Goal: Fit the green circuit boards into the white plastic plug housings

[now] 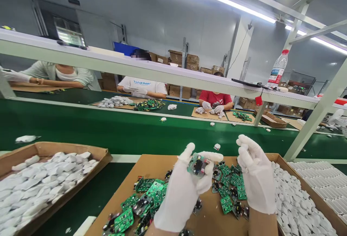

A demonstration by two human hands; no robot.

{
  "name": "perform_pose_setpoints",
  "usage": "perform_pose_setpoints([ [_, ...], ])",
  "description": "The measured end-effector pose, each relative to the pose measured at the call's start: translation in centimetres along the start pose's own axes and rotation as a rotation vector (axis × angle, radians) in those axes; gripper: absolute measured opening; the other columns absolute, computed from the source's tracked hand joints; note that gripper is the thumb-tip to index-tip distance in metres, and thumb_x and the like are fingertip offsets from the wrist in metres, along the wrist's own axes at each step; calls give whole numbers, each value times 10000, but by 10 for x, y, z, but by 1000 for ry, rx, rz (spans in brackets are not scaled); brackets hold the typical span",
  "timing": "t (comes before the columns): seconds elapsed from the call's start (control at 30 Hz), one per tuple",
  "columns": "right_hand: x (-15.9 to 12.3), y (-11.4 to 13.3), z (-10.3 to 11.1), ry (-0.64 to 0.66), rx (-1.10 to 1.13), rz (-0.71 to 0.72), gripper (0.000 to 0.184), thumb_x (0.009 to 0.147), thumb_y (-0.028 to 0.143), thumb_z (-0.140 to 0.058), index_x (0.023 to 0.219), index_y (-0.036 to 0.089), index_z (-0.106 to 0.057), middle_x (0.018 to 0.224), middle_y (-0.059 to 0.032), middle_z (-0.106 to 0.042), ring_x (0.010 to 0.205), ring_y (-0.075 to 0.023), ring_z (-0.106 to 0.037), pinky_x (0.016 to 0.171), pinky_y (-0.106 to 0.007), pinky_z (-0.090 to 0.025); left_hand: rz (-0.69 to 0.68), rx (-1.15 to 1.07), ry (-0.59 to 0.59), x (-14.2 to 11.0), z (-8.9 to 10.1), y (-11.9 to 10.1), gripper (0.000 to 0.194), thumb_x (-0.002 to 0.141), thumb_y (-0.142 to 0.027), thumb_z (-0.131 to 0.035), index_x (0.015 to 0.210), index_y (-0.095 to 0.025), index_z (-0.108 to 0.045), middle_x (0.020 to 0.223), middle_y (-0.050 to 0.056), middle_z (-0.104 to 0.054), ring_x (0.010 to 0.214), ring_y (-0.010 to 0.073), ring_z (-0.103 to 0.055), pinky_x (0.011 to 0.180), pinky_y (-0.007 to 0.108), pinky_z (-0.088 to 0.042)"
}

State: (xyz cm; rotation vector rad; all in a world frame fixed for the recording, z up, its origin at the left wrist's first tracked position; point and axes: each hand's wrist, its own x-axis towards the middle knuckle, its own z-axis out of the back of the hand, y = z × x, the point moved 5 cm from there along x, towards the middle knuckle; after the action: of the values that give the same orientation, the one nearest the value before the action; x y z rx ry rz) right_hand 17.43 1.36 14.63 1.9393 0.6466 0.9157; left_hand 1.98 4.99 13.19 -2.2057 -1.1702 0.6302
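In my gloved left hand (181, 189) I hold a small circuit board (197, 164), gripped between thumb and fingers, with its dark component side showing. My gloved right hand (257, 174) is raised to the right of it, fingers bent and pressed together; whatever is between the fingertips is too hard to tell from the white glove. Below both hands lies a sheet of brown cardboard (151, 165). A pile of green circuit boards (127, 219) spreads on its left part, and another pile of boards (226, 205) sits between my hands.
A cardboard tray (107, 156) of white wrapped pieces stands left, and another box (306, 185) of white pieces right, beside rows of white casings (322, 180). Beyond runs a green conveyor belt (108, 131) carrying scattered pieces. A shelf beam (162, 73) crosses ahead; co-workers sit opposite.
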Motion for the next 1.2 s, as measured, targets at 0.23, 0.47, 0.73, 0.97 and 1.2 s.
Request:
perform_pose_setpoints([
  [0.23, -13, 11, 0, 91, -56, 42, 393, 842, 479, -718, 1178, 280, -683, 932, -53, -737, 463, -33, -378, 402, -163, -313, -13, -30, 249, 4, -5, 9, 361, 862, -383, -580, 937, -73, -748, 653, 27, -529, 442, 61, -372, 455, 224, -308],
  [0.47, -35, 21, -17, 338, -169, 263, 138, 901, 362, -675, 995, 273, -725, 847, -29, -765, 576, -92, -608, 462, -156, -449, -193, 15, 235, -4, -8, 4, 354, 872, -428, -652, 1195, -286, -681, 1159, 54, -670, 1046, 187, -619, 921, 325, -528],
  [0.73, -33, 31, -12, 289, -288, 434, 267, 846, 201, -741, 1073, 329, -684, 814, 49, -731, 728, -96, -698, 694, -174, -579, -310, 292, 190, -13, -10, -8, 386, 899, -447, -531, 1105, -220, -765, 1201, 108, -706, 1234, 314, -590, 935, 417, -527],
  [0.97, -36, 35, -12, 350, -275, 466, 222, 906, 301, -694, 1120, 356, -684, 845, 35, -738, 794, -101, -709, 710, -155, -566, -255, 144, 199, -17, -6, -3, 323, 852, -383, -659, 1140, -263, -743, 1370, 76, -607, 1174, 257, -629, 1017, 352, -506],
  [1.2, -41, 34, -23, 427, -220, 530, 201, 903, 327, -690, 1100, 297, -714, 992, -32, -625, 733, -102, -641, 656, -211, -562, -156, 100, 304, -14, -13, 6, 360, 789, -409, -750, 1097, -223, -747, 1145, 98, -699, 1019, 245, -658, 909, 359, -559],
])
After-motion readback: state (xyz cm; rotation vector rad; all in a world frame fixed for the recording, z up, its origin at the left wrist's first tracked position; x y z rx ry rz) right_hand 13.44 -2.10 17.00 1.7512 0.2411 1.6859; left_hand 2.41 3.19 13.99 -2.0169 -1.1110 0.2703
